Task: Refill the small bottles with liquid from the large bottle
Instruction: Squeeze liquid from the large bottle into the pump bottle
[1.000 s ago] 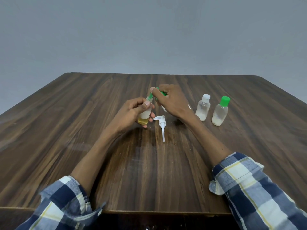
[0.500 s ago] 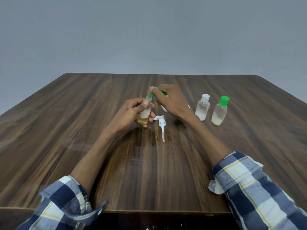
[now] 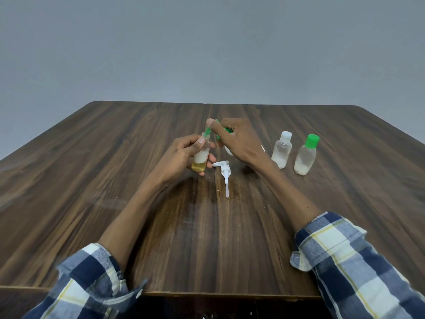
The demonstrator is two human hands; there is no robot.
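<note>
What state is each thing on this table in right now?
Small bottle: uncapped, held by left hand, yellowish liquid low.
Green-tipped bottle: tipped, gripped by right hand.
White-capped bottle: capped, upright.
Green-capped bottle: capped, upright.
Pump head: detached, lying flat.

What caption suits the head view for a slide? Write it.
Left hand holds a small bottle while right hand tips a green-nozzled bottle into it.

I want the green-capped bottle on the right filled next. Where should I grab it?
Grip the green-capped bottle round its clear body below the cap, coming in from its right side: it stands upright, and the white-capped bottle stands close on its left.
</note>
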